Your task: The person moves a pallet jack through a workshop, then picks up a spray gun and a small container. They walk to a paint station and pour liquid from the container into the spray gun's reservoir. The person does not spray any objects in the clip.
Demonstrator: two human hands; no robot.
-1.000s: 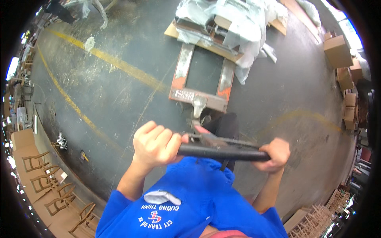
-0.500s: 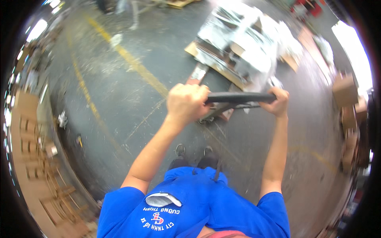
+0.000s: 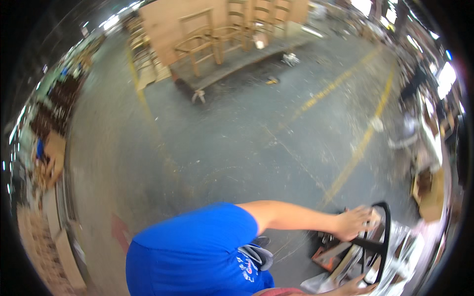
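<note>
Black pallet-truck handle [image 3: 387, 231], shifted from upper centre to lower right of frame, left hand [image 3: 354, 223] at its upper end, right hand [image 3: 356, 287] at its lower, closure indeterminable; best steered two-handed, evenly, watching the wrapped load [image 3: 408, 242].

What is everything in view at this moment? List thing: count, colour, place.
Handle: one, black, lower right
Pallet truck: one, orange, lower right
Wrapped load: one, whitish, lower right
Chairs: several, brown, on platform
Platform: one, grey, top
Panel: one, tan, behind chairs
Lines: at least three, yellow, floor
Box: one, brown, right
Rim clutter: uncountable, mixed, blurred edges
Shirt: one, blue, bottom
Left hand: one, bare, handle's upper end
Right hand: one, bare, handle's lower end
</note>
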